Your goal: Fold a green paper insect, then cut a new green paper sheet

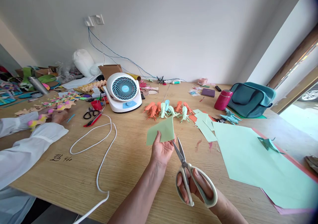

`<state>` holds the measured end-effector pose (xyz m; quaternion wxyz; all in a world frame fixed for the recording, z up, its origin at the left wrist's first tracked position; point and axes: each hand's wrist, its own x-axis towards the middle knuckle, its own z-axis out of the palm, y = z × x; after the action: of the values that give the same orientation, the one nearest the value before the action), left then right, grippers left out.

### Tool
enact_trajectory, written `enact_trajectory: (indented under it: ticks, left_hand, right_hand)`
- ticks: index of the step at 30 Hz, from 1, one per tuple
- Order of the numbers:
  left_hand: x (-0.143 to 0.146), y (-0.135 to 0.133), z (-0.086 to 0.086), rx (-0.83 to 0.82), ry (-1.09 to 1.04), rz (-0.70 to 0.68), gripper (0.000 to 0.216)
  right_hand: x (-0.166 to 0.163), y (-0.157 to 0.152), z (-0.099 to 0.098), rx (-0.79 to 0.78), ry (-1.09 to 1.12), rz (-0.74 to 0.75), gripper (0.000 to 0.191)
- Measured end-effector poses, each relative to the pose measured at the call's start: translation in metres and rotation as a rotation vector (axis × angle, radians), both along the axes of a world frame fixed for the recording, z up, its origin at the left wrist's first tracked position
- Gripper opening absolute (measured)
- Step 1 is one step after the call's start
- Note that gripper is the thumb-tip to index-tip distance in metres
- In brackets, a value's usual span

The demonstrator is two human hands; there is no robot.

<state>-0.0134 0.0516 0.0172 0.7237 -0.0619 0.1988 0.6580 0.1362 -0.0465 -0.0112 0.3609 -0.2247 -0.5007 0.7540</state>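
My left hand (162,147) is closed on a piece of light green paper (161,131), thumb in front and fingers behind it. My right hand (196,187) has its fingers through the handles of a pair of scissors (184,162) with pale grips. The blades stand apart, their tips beside the right edge of the paper; whether they touch it I cannot tell. Beyond the paper, several orange folded paper figures (152,109) and pale green folded figures (184,113) rest on the table.
A white fan (124,91) stands behind on the left, its white cable (114,134) looping over the table (131,177). Large green sheets (248,151) lie right, near a pink bottle (223,99) and a teal bag (250,99). A co-worker's white sleeves (32,144) reach in from the left.
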Motion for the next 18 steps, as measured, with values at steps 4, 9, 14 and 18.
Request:
enact_trajectory:
  ticks: [4,9,14,18]
  left_hand:
    - [-0.0008,0.0005,-0.0011,0.009,-0.003,0.007,0.026]
    - [-0.0007,0.0001,-0.0014,-0.001,-0.009,-0.001,0.023]
    - [0.0016,-0.0013,-0.0022,0.013,0.004,0.003,0.022]
    - [0.0056,-0.0037,-0.0059,0.042,0.018,-0.024,0.022]
  right_hand:
    - [0.0006,0.0004,-0.0003,0.002,-0.003,-0.011,0.058]
    - [0.0005,0.0014,-0.0011,-0.001,-0.004,-0.003,0.059]
    - [0.0001,0.0017,0.0018,-0.007,-0.004,-0.019,0.058]
    - [-0.0013,0.0014,0.0057,-0.021,0.005,-0.045,0.058]
